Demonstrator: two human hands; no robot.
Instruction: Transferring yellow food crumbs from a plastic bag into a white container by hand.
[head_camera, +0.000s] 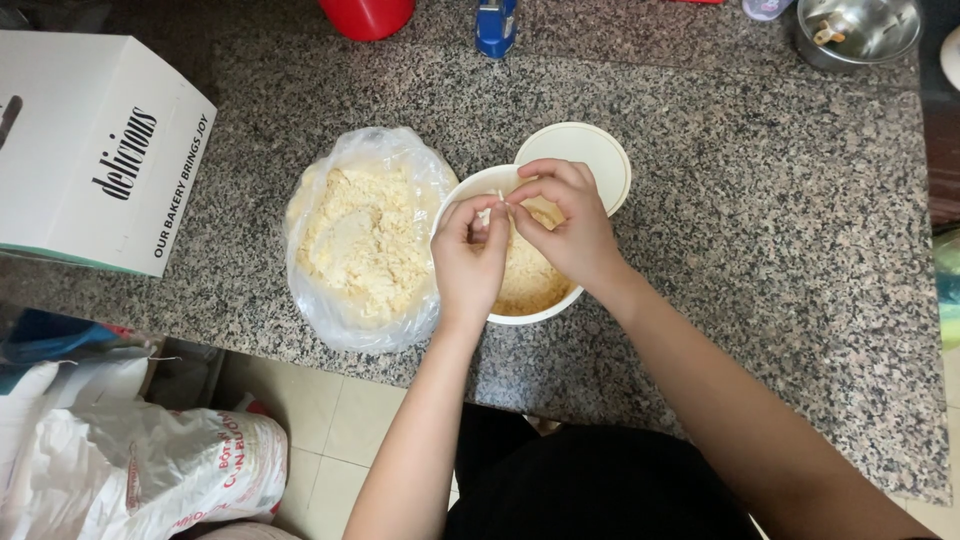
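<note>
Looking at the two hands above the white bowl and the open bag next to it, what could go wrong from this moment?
1. Both hands, left hand and right hand, pinch a small pale piece above the white bowl; it may drop into the yellowish crumbs and be hard to find.
2. The open plastic bag of similar crumbs lies touching the bowl, near the counter edge; a forearm nudge might spill it to the floor.
3. The bowl also sits near that edge and might be pushed off.

bowl (530, 290) on counter (760, 230), centre | both hands (520, 235) over bowl, fingertips meeting | lid (590, 160) touching bowl's far right rim | open bag (365, 240) just left of bowl | box (95, 150) far left | metal pot (858, 30) at far right corner | sack (150, 470) on floor, near left
</note>
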